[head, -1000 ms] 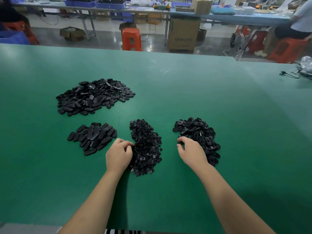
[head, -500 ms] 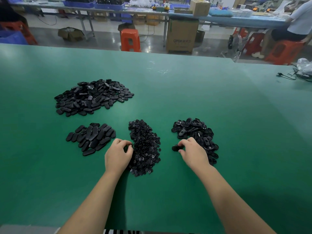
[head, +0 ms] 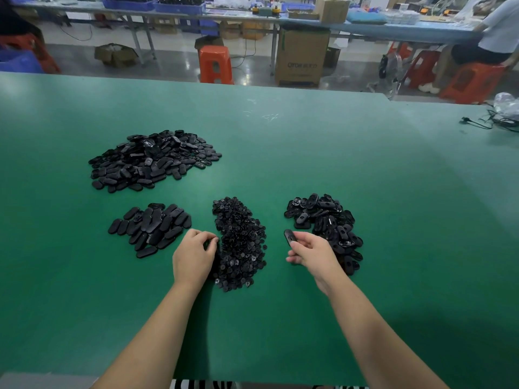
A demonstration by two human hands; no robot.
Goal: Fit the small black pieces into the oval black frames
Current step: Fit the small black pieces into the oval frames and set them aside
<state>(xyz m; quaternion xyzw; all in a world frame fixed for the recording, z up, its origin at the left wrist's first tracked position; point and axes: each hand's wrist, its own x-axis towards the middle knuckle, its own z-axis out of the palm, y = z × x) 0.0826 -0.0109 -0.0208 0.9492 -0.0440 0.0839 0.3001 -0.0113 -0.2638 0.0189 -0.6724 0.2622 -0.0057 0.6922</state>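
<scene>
Right hand [head: 311, 252] pinches one oval black plastic frame [head: 289, 237] just off the frame heap [head: 325, 223], long axis running away from the person. Left hand [head: 193, 254] curls at the near-left edge of the heap of small black plastic pieces [head: 240, 242]; whether it holds one, I cannot tell. The heap lies between the hands on the green table [head: 365, 164], so frame and piece likely meet there.

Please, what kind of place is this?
Probably a factory assembly workshop. A large green worktable holds sorted heaps of black parts, and behind it stand long benches with blue bins, cardboard boxes and orange stools.
</scene>
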